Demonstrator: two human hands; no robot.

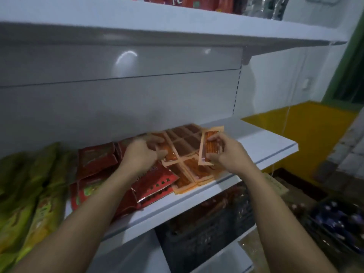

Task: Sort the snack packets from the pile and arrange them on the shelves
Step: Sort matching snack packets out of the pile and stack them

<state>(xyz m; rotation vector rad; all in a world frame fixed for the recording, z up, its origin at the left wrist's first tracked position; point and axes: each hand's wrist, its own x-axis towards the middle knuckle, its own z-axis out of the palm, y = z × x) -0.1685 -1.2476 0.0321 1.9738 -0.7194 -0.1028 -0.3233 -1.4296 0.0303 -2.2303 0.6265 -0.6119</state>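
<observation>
Flat orange snack packets (pixel 187 146) lie spread in rows on the middle white shelf (pixel 262 146). My left hand (pixel 144 152) pinches the edge of one orange packet at the left of that spread. My right hand (pixel 224 152) grips a single orange packet (pixel 209 146), held upright and a little tilted just above the spread. Red snack packets (pixel 157 184) lie heaped to the left of the orange ones, partly under my left forearm. Green snack bags (pixel 35 194) lean at the far left of the shelf.
An upper shelf (pixel 177 22) with red and silver packets hangs overhead. Below the middle shelf stands a dark crate (pixel 197 243) of packets. A basket with dark blue packets (pixel 338 223) sits at lower right. A yellow wall (pixel 307 138) is beyond the shelf's right end.
</observation>
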